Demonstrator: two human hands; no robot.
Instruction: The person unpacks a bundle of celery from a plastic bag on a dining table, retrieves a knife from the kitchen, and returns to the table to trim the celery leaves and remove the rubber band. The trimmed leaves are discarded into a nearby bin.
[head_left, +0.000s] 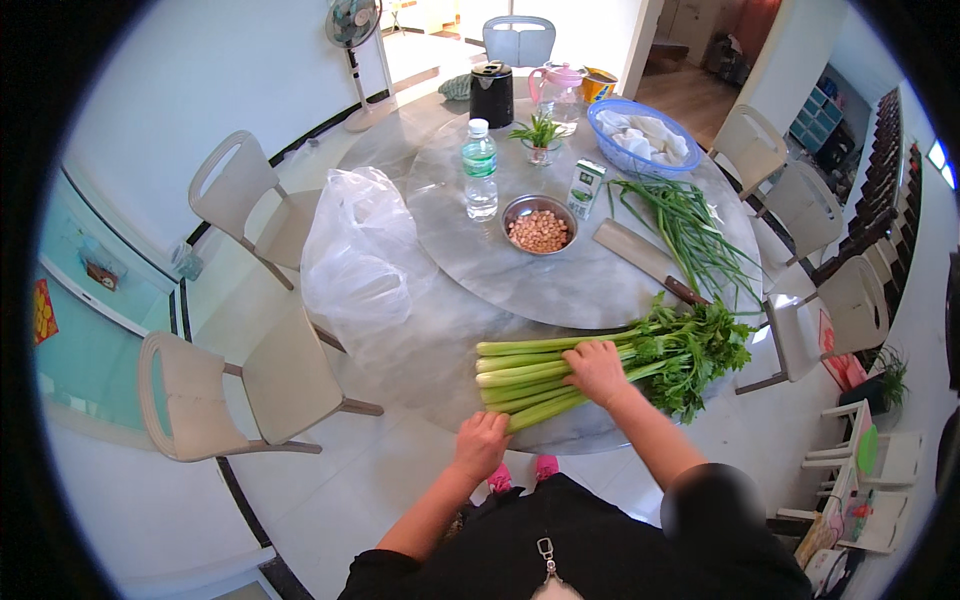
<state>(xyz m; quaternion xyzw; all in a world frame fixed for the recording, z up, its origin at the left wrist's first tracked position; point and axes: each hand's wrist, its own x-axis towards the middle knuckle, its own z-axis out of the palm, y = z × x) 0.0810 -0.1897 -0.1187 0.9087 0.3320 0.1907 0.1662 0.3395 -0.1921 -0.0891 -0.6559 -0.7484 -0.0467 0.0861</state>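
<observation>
Several green celery stalks lie side by side at the near edge of the round marbled table, pale cut ends to the left. Their leafy tops spread out to the right. My right hand is over the middle of the stalks, its fingers curled around some of them. At the cut ends, my left hand touches the nearest stalk with bent fingers. Its thumb is hidden, so whether it grips the stalk does not show. Beyond the leaves, a cleaver lies flat on the raised turntable, its wooden handle towards the celery.
Green onions lie beside the cleaver. A metal bowl of peanuts, a water bottle, a carton, a black kettle and a blue basket stand farther back. A plastic bag sits left; chairs surround the table.
</observation>
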